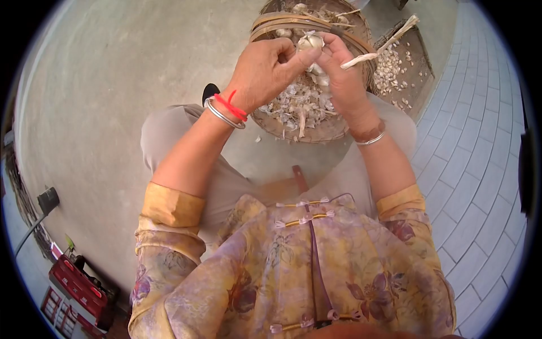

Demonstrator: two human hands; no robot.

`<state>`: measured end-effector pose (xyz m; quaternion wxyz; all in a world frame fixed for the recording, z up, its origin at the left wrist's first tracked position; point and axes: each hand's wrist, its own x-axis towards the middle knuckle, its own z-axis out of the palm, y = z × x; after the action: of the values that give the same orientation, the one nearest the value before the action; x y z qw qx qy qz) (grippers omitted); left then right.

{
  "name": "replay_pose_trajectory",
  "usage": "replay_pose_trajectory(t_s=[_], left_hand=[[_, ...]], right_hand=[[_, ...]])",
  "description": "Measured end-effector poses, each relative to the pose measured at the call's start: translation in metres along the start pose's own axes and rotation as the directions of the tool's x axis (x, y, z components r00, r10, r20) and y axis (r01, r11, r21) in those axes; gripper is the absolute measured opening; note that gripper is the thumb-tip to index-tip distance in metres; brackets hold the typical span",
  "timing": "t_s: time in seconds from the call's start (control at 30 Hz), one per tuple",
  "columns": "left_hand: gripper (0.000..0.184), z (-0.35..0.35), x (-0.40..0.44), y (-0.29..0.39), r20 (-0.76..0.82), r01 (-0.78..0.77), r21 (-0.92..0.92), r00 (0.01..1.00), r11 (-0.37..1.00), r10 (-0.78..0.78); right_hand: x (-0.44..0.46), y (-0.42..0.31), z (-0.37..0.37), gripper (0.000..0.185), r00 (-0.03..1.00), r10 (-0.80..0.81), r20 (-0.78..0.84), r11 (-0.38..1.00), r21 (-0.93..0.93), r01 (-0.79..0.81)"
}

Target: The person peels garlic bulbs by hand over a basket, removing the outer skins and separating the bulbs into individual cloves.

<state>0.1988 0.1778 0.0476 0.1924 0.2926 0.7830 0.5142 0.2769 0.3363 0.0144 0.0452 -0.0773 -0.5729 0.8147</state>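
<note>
At the top centre of the frame, a pale garlic bulb (310, 42) sits between the two hands, at the tips of their fingers. The right hand (345, 79) closes its fingers and thumb around the bulb, and a dry stalk (359, 60) juts out from it toward the right. The left hand (264, 69) is mostly curled, its thumb stretched out against the bulb; its fingertips are hidden, so I cannot tell whether they grip. Below the bulb, papery husks (302, 104) lie in a round basket (322, 135); loose cloves (387, 68) lie at upper right.
</note>
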Motion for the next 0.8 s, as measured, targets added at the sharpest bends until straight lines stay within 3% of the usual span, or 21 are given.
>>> replay_pose_trajectory(t_s=[0.03, 0.07, 0.17, 0.27, 0.33, 0.37, 0.43, 0.47, 0.53, 0.6, 0.63, 0.7, 0.77, 0.8], left_hand=[[0.045, 0.003, -0.001, -0.001, 0.059, -0.051, 0.155, 0.997, 0.987, 0.042], [0.041, 0.009, -0.001, -0.006, -0.009, -0.128, 0.16, 0.991, 0.979, 0.132], [0.034, 0.008, 0.002, -0.007, -0.006, -0.167, 0.154, 0.985, 0.974, 0.17], [0.03, 0.01, 0.002, -0.009, -0.099, -0.242, 0.243, 0.957, 0.939, 0.272], [0.028, 0.013, 0.002, -0.009, -0.132, -0.274, 0.213, 0.943, 0.938, 0.305], [0.025, 0.014, 0.002, -0.009, -0.167, -0.307, 0.185, 0.927, 0.934, 0.337], [0.025, 0.012, 0.002, -0.006, -0.165, -0.287, 0.137, 0.937, 0.948, 0.308], [0.024, 0.013, 0.001, -0.005, -0.159, -0.267, 0.084, 0.947, 0.96, 0.278], [0.024, 0.019, 0.003, -0.015, -0.16, -0.194, -0.018, 0.969, 0.981, 0.189], [0.024, 0.02, 0.002, -0.015, -0.157, -0.068, -0.141, 0.986, 0.988, 0.046], [0.024, 0.012, 0.0, -0.012, -0.14, -0.075, -0.146, 0.989, 0.986, 0.055], [0.019, -0.001, 0.007, -0.01, 0.161, 0.008, 0.297, 0.985, 0.955, -0.058], [0.025, 0.007, 0.003, -0.025, -0.055, -0.044, 0.046, 0.997, 0.998, 0.047], [0.027, 0.004, 0.003, -0.019, -0.049, -0.037, -0.046, 0.998, 0.998, 0.035]], right_hand=[[0.0, 0.001, 0.001, 0.032, 0.998, -0.051, -0.026, 0.994, -0.096, 0.049], [0.0, 0.001, 0.002, 0.032, 0.998, -0.051, -0.023, 0.994, -0.095, 0.048], [0.001, -0.001, 0.005, 0.031, 0.994, -0.095, -0.045, 0.987, -0.132, 0.089], [0.001, -0.003, 0.007, 0.029, 0.994, -0.055, -0.091, 0.996, -0.077, 0.048], [0.002, -0.001, 0.006, 0.027, 0.993, 0.087, -0.076, 0.978, 0.195, -0.071], [0.002, -0.002, 0.006, 0.027, 0.993, 0.089, -0.077, 0.978, 0.197, -0.072], [0.003, -0.007, 0.005, 0.026, 0.982, 0.188, 0.026, 0.879, 0.443, -0.18], [0.002, -0.005, 0.0, 0.026, 0.982, 0.19, 0.017, 0.878, 0.444, -0.178], [0.005, -0.003, -0.007, 0.025, 0.969, 0.123, 0.214, 0.776, 0.588, -0.228], [0.004, -0.005, 0.0, 0.024, 0.977, 0.156, 0.145, 0.807, 0.551, -0.211], [0.004, -0.007, 0.004, 0.023, 0.981, 0.178, 0.071, 0.841, 0.508, -0.189], [0.003, -0.002, -0.002, 0.021, 0.983, 0.148, 0.107, 0.853, 0.489, -0.182], [0.003, 0.002, -0.003, 0.023, 0.984, 0.16, 0.083, 0.897, 0.404, -0.18], [0.003, -0.001, 0.0, 0.023, 0.983, 0.163, 0.087, 0.898, 0.4, -0.184]])
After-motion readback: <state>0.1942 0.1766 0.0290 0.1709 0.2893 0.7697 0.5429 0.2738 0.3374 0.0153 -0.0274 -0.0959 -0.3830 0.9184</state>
